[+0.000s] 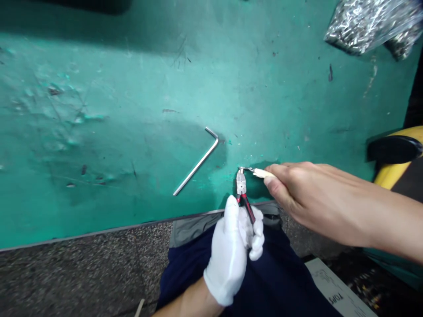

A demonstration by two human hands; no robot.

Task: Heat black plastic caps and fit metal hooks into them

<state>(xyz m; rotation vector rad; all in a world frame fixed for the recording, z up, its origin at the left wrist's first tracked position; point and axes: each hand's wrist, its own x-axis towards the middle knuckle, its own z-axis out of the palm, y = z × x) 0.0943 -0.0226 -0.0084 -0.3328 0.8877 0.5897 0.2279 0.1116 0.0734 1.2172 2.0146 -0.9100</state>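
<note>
Clear plastic bag of small silvery metal pieces (pixel 360 26) beyond red-and-black-handled pliers (pixel 241 184); gloved left hand (pixel 228 251) curled round their handles; bare right hand (pixel 297 185) pinching pale-handled tool (pixel 262 173) at their tip

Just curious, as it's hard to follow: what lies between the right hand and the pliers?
In the head view, a pale-handled tool spans from right hand to pliers, its metal end at their jaws.
</note>
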